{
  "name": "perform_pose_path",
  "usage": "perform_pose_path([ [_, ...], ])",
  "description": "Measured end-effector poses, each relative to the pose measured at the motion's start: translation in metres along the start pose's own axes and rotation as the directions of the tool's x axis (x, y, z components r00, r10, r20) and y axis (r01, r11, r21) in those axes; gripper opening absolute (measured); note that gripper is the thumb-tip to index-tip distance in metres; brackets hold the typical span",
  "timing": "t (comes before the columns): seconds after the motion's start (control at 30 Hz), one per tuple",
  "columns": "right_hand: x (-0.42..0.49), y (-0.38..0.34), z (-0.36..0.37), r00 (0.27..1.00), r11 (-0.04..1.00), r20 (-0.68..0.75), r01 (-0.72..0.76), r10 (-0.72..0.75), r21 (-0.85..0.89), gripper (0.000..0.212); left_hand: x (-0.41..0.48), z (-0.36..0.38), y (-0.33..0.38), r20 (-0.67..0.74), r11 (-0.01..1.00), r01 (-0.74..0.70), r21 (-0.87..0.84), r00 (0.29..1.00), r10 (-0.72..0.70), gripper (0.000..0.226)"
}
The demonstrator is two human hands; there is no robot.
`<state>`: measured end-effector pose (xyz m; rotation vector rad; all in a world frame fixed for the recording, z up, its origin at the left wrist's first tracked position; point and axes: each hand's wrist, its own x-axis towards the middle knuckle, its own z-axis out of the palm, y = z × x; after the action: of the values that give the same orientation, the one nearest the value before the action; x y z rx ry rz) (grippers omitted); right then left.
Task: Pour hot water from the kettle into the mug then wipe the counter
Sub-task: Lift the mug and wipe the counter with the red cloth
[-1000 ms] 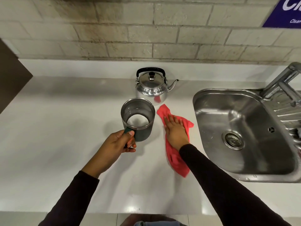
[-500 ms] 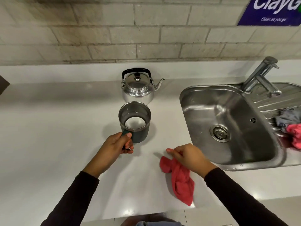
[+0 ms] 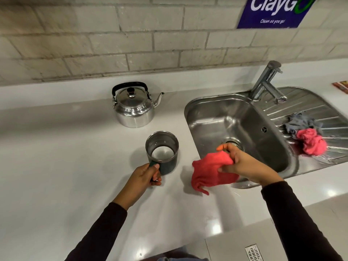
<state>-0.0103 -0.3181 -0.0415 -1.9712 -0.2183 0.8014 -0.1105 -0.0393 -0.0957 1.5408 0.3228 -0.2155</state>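
Note:
A dark green mug (image 3: 163,147) with a steel inside stands on the white counter (image 3: 56,166), with water in its bottom. My left hand (image 3: 145,176) grips its handle. The silver kettle (image 3: 132,108) with a black handle sits behind the mug near the wall, spout pointing right. My right hand (image 3: 243,164) holds a bunched red cloth (image 3: 211,171) lifted just above the counter, at the sink's front left edge.
A steel sink (image 3: 235,119) lies to the right, with a tap (image 3: 267,81) behind it. A grey rag (image 3: 301,125) and a second red cloth (image 3: 311,141) lie on the draining board. A brick wall with a blue sign (image 3: 273,10) backs the counter.
My right hand stopped pressing the cloth flat beside the mug, gathered it up and lifted it rightward to the sink's edge. The mug and left hand stayed put.

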Motion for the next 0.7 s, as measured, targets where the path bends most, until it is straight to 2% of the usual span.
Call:
perform_pose_path([
  [0.17,0.004,0.010,-0.001,0.980,0.980,-0.201,0.045,-0.005,0.194,0.045,0.011,0.011,-0.007,0.018,1.000,0.020,0.018,1.000,-0.020,0.043],
  [0.37,0.016,0.022,0.006,0.928,0.857,-0.372,0.178,0.017,0.484,0.024,0.013,0.014,-0.013,0.011,0.998,0.030,0.047,0.999,-0.030,0.042],
  [0.5,0.034,0.021,0.015,0.889,0.808,-0.458,0.276,-0.009,0.520,0.024,0.015,0.012,-0.007,0.029,0.996,0.088,-0.003,0.996,-0.088,0.043],
  [0.57,0.050,0.015,0.015,0.874,0.789,-0.486,0.298,0.001,0.537,0.022,0.014,0.007,-0.004,0.041,0.991,0.127,0.038,0.991,-0.129,0.045],
  [0.63,0.072,0.000,0.013,0.856,0.781,-0.516,0.312,0.015,0.541,0.016,0.013,-0.002,-0.003,-0.015,0.986,0.151,0.076,0.989,-0.150,0.047],
  [0.7,0.097,-0.019,0.006,0.844,0.776,-0.537,0.343,-0.008,0.529,0.013,0.015,-0.016,0.000,-0.135,0.987,0.161,0.027,0.979,-0.156,0.047],
])
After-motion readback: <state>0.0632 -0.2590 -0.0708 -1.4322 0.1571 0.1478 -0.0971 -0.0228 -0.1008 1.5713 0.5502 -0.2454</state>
